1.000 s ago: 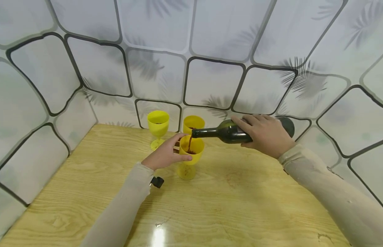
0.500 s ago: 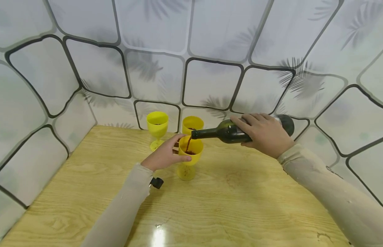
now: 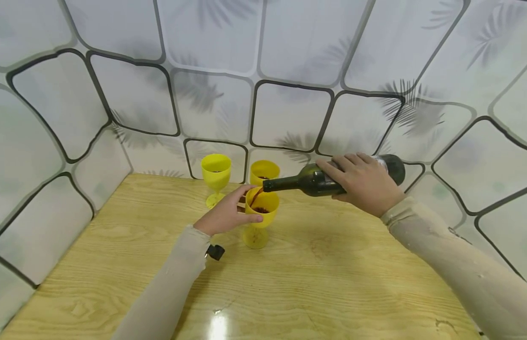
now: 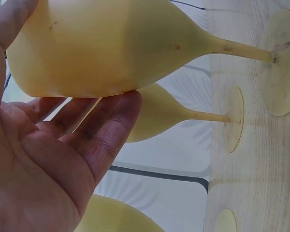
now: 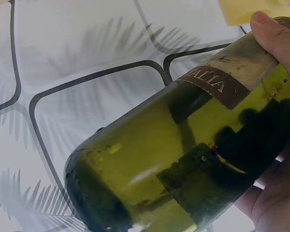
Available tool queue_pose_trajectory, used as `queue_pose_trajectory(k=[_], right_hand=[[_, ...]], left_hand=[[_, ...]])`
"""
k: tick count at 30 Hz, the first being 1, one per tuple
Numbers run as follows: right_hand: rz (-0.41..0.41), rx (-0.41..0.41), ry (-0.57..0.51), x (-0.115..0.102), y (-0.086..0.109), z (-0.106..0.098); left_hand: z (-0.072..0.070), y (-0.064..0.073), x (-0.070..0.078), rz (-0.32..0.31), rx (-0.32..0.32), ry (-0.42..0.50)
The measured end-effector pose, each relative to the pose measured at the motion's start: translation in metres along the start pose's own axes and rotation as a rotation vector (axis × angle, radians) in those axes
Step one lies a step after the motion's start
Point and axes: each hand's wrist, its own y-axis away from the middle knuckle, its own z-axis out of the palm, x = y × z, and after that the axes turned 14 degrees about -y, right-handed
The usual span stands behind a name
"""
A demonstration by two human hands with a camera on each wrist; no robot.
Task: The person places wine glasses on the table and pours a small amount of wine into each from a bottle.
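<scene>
My right hand (image 3: 360,180) grips a dark green wine bottle (image 3: 311,182) by its body and holds it almost level, neck pointing left. A thin dark red stream runs from its mouth into the nearest yellow goblet (image 3: 266,218), where dark red liquid shows inside. Around that goblet's bowl, my left hand (image 3: 226,213) has its thumb on the near side and fingers behind. The goblet stands upright on its foot. In the right wrist view the bottle (image 5: 135,159) has a paper label and shows dark liquid through green glass. The left wrist view shows fingertips touching the bowl (image 4: 101,43).
A second yellow goblet (image 3: 263,168) stands right behind the nearest one. Another yellow goblet (image 3: 216,175) stands to the left, near the patterned wall (image 3: 293,115). All are on a wood-grain table (image 3: 323,283).
The stream now leans further left, toward the goblet's left inner wall. The bottle's base has risen very slightly. Both hands keep their holds.
</scene>
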Motion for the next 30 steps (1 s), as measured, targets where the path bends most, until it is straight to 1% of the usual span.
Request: queue_pose_trajectory(k=[12,19,26,30], right_hand=[[-0.004,-0.027,0.026,0.0002,-0.0013,-0.0059],[-0.014,-0.038,0.039,0.0014,-0.0019,-0.0068],[-0.024,-0.049,0.052,0.0027,-0.0026,-0.0074],[-0.029,-0.051,0.057,0.003,-0.0028,-0.0082]], left_hand=[[0.0002,0.0006,0.0011,0.006,0.001,0.017],[-0.0004,0.0006,0.0014,0.024,-0.002,0.019],[-0.0009,0.0012,0.0016,0.001,-0.004,-0.005],[-0.0007,0.0011,0.002,-0.006,-0.009,-0.003]])
